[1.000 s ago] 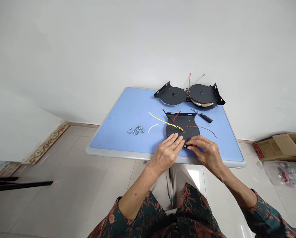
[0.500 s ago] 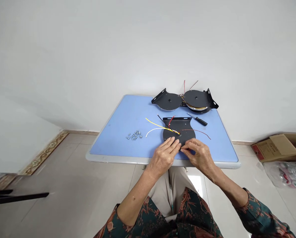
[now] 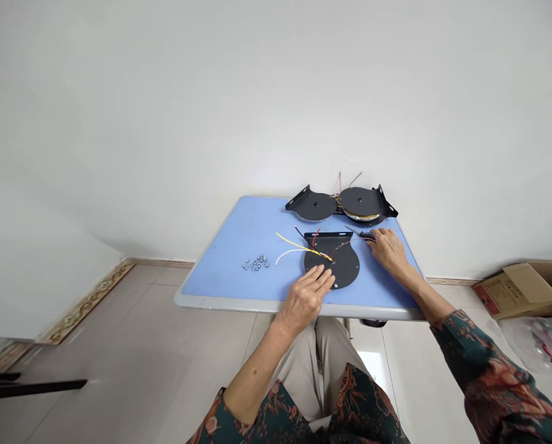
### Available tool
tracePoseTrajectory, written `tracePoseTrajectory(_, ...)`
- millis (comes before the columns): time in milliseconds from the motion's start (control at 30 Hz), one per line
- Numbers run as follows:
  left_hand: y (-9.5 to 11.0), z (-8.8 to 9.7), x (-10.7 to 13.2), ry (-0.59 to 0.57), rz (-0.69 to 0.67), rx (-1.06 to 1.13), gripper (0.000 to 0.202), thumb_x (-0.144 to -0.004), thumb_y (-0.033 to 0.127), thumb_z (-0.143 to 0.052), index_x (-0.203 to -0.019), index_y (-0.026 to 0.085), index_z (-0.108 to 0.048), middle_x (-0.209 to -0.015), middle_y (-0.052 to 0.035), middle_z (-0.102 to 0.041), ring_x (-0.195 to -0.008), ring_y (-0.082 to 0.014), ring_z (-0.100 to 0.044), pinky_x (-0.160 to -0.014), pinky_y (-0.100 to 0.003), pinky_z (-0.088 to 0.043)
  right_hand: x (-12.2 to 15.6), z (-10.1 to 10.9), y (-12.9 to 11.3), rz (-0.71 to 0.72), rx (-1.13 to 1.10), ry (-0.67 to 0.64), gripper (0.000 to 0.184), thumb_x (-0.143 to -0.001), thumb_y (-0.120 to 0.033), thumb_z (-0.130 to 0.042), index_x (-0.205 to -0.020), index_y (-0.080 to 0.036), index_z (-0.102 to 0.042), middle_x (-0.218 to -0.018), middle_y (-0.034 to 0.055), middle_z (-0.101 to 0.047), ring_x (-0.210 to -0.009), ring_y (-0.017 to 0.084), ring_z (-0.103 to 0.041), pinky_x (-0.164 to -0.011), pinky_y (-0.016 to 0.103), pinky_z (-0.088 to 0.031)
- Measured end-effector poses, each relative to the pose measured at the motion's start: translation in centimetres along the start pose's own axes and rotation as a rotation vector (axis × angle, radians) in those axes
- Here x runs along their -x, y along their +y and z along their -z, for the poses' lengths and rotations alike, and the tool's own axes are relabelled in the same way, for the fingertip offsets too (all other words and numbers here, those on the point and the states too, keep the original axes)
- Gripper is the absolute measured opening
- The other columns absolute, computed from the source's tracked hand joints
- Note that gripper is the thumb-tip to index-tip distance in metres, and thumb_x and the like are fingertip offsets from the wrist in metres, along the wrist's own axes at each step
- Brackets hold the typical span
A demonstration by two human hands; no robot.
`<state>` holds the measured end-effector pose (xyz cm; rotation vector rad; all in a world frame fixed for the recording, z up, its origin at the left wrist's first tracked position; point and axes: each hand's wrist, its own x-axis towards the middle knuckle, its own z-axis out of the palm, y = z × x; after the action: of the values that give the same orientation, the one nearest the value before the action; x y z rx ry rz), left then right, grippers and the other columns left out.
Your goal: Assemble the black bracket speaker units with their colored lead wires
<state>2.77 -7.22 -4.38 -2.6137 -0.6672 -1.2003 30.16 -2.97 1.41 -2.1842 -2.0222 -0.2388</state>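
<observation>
A round black metal plate (image 3: 340,265) with yellow, white and red wires (image 3: 298,246) coming out of its centre lies on the blue table (image 3: 257,228). My left hand (image 3: 306,296) rests flat on the plate's near left edge, fingers stretched out. My right hand (image 3: 389,246) has reached to the right of the plate and its fingers close around the black handle of a screwdriver (image 3: 356,232), which still lies on the table.
Two more black round plates (image 3: 345,203) with brackets and wires sit at the table's far edge by the wall. A small heap of silver screws (image 3: 256,263) lies to the left. A cardboard box (image 3: 520,287) and a plastic bag stand on the floor at right.
My right hand left the near edge of the plate and moved back right to the screwdriver. My left hand stayed on the plate. The camera tilted, so the table sits lower in view.
</observation>
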Motion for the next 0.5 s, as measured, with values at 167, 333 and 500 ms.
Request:
tracePoseTrajectory(167, -0.2, -0.2, 0.1, -0.002, 0.002, 0.008, 0.026, -0.098, 0.012, -0.056, -0.121, 0.011, -0.070, -0.121, -0.0120, -0.075, -0.124, -0.0245, -0.067, -0.104, -0.043, -0.060, 1.6, 0.5, 0.3, -0.088, -0.168, 0.026, 0.023, -0.093, -0.019, -0.055, -0.110, -0.014, -0.070, -0.106, 0.0154, -0.074, -0.097, 0.028, -0.067, -0.079, 0.034, -0.045)
tracePoseTrajectory(333, -0.1, -0.2, 0.2, -0.026, 0.013, 0.003, 0.028, -0.099, 0.013, -0.054, -0.123, 0.013, -0.069, -0.123, -0.0110, -0.075, -0.126, -0.0249, -0.066, -0.105, -0.044, -0.060, 9.6, 2.4, 1.8, -0.316, -0.705, 0.184, 0.021, -0.085, -0.036, -0.070, -0.099, -0.020, -0.073, -0.079, 0.0040, -0.073, -0.074, 0.022, -0.067, -0.072, 0.033, -0.048)
tracePoseTrajectory(500, -0.1, -0.2, 0.2, -0.026, 0.016, 0.008, 0.027, -0.099, 0.013, -0.054, -0.121, 0.012, -0.069, -0.122, -0.0115, -0.075, -0.124, -0.0252, -0.066, -0.105, -0.044, -0.060, 14.4, 5.3, 0.5, -0.274, -1.196, 0.287, 0.026, -0.090, -0.045, -0.068, -0.087, -0.019, -0.070, -0.075, 0.0029, -0.067, -0.066, 0.016, -0.060, -0.065, 0.030, -0.050)
